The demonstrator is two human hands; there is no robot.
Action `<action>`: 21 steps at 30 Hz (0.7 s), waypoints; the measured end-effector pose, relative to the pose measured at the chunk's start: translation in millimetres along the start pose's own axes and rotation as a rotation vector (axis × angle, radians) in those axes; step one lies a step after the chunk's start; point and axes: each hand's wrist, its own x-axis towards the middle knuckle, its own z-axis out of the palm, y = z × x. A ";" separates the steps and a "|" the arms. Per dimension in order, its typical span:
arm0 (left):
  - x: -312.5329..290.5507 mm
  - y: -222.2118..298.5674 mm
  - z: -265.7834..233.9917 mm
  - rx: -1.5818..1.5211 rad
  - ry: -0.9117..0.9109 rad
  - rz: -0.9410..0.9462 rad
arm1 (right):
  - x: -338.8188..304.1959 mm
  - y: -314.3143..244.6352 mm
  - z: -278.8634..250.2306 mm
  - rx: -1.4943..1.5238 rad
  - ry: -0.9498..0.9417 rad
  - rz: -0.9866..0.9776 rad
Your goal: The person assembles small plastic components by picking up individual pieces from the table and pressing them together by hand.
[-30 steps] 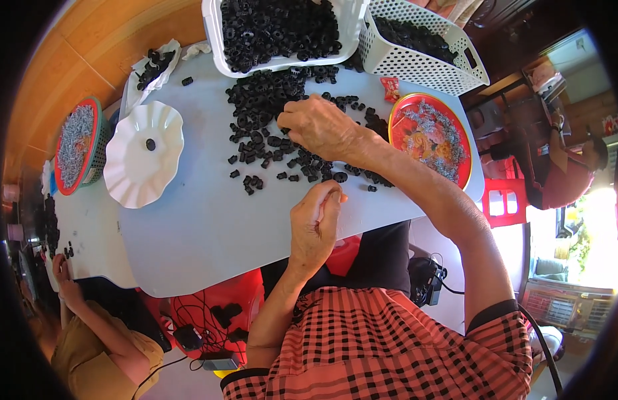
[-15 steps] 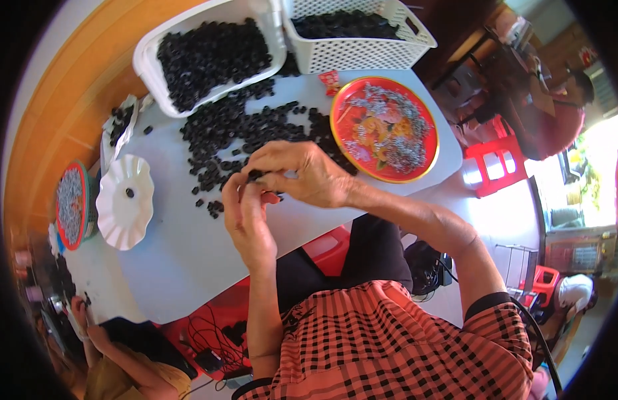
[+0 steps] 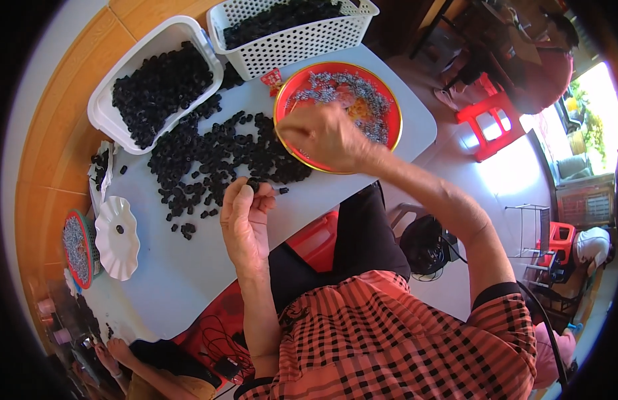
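My left hand [image 3: 246, 227] is raised above the near side of the pale table [image 3: 182, 267]. Its thumb and fingers pinch a small black plastic piece [image 3: 254, 184]. Over the left part of a round red tray [image 3: 397, 120] with a gold rim is my right hand [image 3: 332, 137], its fingers drawn together; whatever they may hold is hidden. Many small silvery metal pieces [image 3: 379, 100] lie in that tray. Left of it, loose black plastic pieces [image 3: 209, 150] spread across the table, close beyond my left hand.
A white tub [image 3: 99, 100] and a white perforated basket [image 3: 302, 52] hold more black pieces at the back. At left stand a scalloped white dish [image 3: 116, 243] and a red-rimmed container [image 3: 76, 250] of metal pieces. A co-worker's hands [image 3: 116, 353] show lower left; a red stool [image 3: 492, 120] stands right.
My hands have come apart: the right moved away to the right, over the red tray, while the left stays nearly in place with the black piece. The whole view has shifted.
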 end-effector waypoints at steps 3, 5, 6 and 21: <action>-1.5 -4.1 6.3 0.017 0.058 0.015 | -3.5 36.4 -18.7 -0.286 -0.096 0.075; 0.2 -9.5 5.5 0.022 0.005 0.016 | -5.8 51.5 -18.4 -0.260 -0.107 0.055; -0.4 -10.3 6.2 0.027 0.006 0.013 | -4.9 55.6 -17.1 -0.231 -0.126 0.023; -7.6 -13.8 17.9 0.130 -0.012 0.037 | -4.5 50.8 -23.5 0.145 0.045 0.162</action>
